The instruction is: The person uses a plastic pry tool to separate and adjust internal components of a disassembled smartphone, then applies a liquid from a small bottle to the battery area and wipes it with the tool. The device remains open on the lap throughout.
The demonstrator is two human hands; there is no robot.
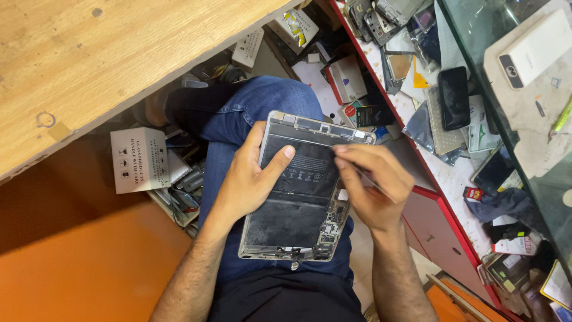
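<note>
Head view: an opened tablet [304, 191] lies on my lap, its dark battery panels facing up. My left hand [247, 179] grips its left edge, with the thumb laid across the upper battery panel. My right hand [372, 185] pinches a thin tool [364, 174] at the right edge, fingers closed narrowly around it. A wooden tabletop [89, 65] overhangs on the left; a cluttered red-edged shelf [444, 179] closes the right. Open room remains only over my knees.

Opened silver tablet [304, 191], black battery exposed, flat on lap; thin tool [368, 177] above.
</note>
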